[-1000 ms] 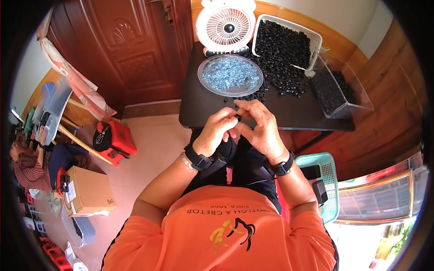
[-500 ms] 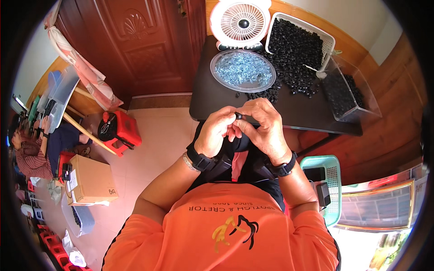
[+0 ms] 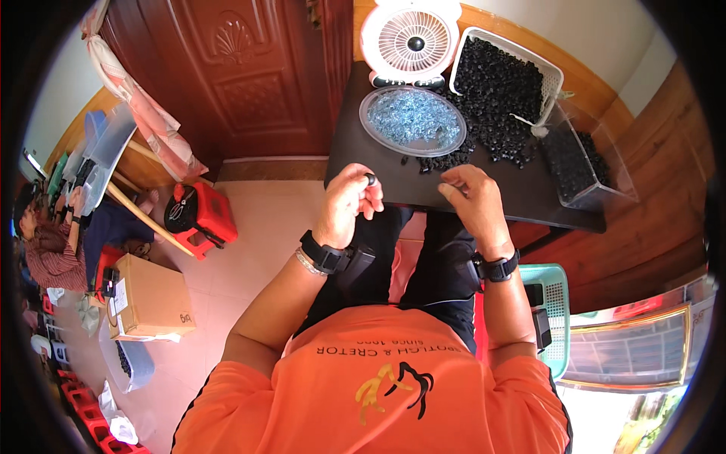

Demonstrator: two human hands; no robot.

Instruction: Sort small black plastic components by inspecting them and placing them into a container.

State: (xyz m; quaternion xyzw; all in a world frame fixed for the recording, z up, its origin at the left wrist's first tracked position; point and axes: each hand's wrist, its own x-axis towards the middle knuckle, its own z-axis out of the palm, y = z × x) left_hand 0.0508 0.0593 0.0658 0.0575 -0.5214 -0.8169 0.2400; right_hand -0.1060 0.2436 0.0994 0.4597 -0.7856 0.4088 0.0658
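Left hand [image 3: 349, 203] raised just off the table's [image 3: 484, 189] near edge, fingers pinched on a small black part [image 3: 370, 179]. Right hand [image 3: 470, 198] over the same edge, fingers curled; grip unclear. Beyond: loose black parts [image 3: 454, 157], round tray [image 3: 413, 121].

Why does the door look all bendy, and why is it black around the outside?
In the head view the fisheye lens curves the door and table edges, leaving a black ring around the picture; daylight glares bottom right, while both hands look sharp.
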